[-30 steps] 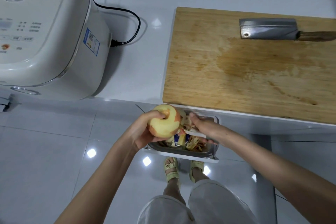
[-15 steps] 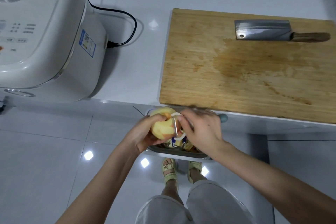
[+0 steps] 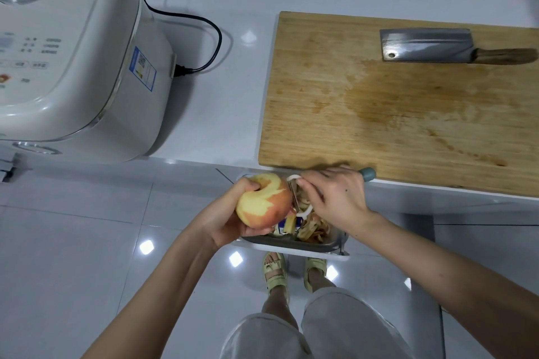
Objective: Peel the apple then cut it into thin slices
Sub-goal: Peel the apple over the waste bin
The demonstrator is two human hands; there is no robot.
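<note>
A partly peeled apple (image 3: 264,201), pale flesh on top and red-yellow skin below, is cupped in my left hand (image 3: 224,218) over a waste bin. My right hand (image 3: 335,198) grips a white peeler (image 3: 297,198) with a teal handle end, its blade set against the apple's right side. On the counter lies a wooden cutting board (image 3: 393,114) with a steel cleaver (image 3: 431,45) flat at its far right, handle pointing right.
A small grey-and-white bin (image 3: 291,242) holding peels stands on the floor below the counter edge. A white rice cooker (image 3: 67,52) with a black cord (image 3: 204,38) fills the counter's left. My sandalled feet (image 3: 294,271) are on the glossy tiled floor.
My right hand came up from the bin to the apple and set the peeler against its right side. My left hand turned the apple slightly, showing more red skin.
</note>
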